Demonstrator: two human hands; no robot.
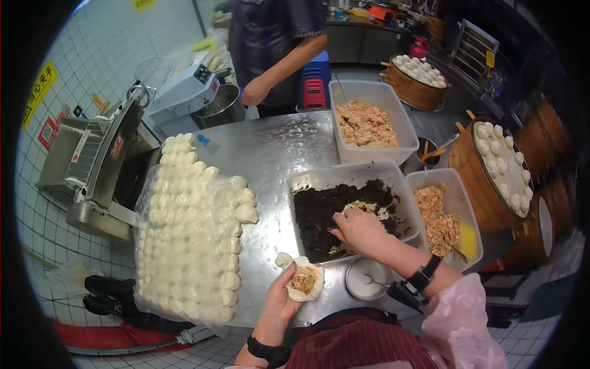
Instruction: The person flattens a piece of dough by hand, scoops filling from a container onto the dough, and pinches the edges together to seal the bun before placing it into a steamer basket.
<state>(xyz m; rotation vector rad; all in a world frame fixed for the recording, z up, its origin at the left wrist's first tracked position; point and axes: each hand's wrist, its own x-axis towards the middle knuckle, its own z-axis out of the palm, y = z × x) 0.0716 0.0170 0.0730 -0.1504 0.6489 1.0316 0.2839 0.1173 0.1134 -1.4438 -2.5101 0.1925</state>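
My left hand [281, 299] is closed round the edge of a flat dough wrapper [314, 286] with light brown filling [303, 279] on it. Another small dough piece [283, 259] lies against the wrapper's upper left. Over the plastic tub of dark filling [319, 206], my right hand [361, 230] has its fingers bent and pressed together at the filling; what they grip, if anything, is hidden. Pale bits of filling show beside those fingers.
Rows of dough pieces [187, 246] lie under plastic at left. Tubs of meat filling [369, 126] and chopped filling [439, 224], a white bowl [366, 280] and steamers of buns [485, 184] are at right. A co-worker [276, 49] stands across the table.
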